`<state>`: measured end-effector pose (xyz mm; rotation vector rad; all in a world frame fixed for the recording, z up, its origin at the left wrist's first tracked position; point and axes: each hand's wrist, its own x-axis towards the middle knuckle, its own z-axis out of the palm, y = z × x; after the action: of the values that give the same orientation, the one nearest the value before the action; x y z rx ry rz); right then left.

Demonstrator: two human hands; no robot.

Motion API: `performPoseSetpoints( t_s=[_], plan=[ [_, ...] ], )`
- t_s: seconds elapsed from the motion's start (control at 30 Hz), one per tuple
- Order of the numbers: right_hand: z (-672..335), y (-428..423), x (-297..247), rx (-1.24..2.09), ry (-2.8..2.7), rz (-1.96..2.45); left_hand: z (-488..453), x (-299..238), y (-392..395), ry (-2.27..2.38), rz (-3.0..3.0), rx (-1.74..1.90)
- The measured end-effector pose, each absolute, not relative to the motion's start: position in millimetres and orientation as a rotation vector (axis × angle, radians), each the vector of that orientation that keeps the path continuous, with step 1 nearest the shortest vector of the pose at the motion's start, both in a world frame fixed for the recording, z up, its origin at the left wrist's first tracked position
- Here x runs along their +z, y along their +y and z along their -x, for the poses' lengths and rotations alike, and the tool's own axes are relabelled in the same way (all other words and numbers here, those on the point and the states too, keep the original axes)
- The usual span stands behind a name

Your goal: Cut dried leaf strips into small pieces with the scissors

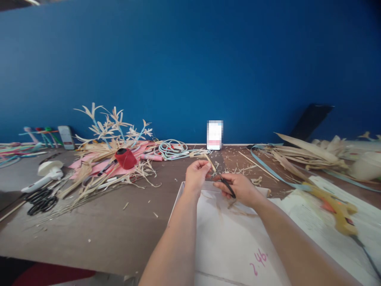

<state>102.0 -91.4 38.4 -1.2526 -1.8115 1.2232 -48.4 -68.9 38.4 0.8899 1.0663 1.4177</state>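
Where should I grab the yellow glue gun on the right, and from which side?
Take the yellow glue gun by its handle, probably from the near right: it lies on its side with the handle toward the person and the orange trigger facing left. Mind the dark cord leaving the handle's end. The right hand holds scissors, so free it first.

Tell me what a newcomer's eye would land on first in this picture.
Likely the blue wall filling the upper half, with a bright upright screen at its foot near the middle. Just below, the left hand pinches a pale strip and the right hand holds dark scissors. The red spool-like object at left and yellow glue gun at right also stand out.
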Motion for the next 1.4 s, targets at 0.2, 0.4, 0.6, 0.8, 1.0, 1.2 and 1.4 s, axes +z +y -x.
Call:
performPoseSetpoints(
  t_s=[0.2, 0.4, 0.6, 0.8, 1.0, 1.2, 1.4],
  plan=[
    [-100, -90, 42, 1.227, -1.715, 1.254, 49, 40, -71, 1.074, -0.938, 1.41],
    [-108, -82, 40, 1.176, -1.316, 1.204, 47, 43, -76, 0.925, -0.984, 1.317],
    [-111, -80, 39, 1.223, -1.238, 0.995, 44, 41, -81, 0.853, -1.124, 1.074],
    [-107, -83, 43, 1.142, -1.281, 1.028, 42, 41, -83, 0.913, -1.143, 0.97],
    [-107, -81, 39, 1.0, -1.364, 1.064, 41, 39, -82, 0.942, -1.148, 0.964],
    [-107, -79, 37, 0.899, -1.377, 1.124, 40, 37, -83, 0.985, -1.178, 0.973],
    [-111, -78, 40, 0.84, -1.341, 1.163, 39, 37, -82, 1.021, -1.208, 0.948]
  ],
)
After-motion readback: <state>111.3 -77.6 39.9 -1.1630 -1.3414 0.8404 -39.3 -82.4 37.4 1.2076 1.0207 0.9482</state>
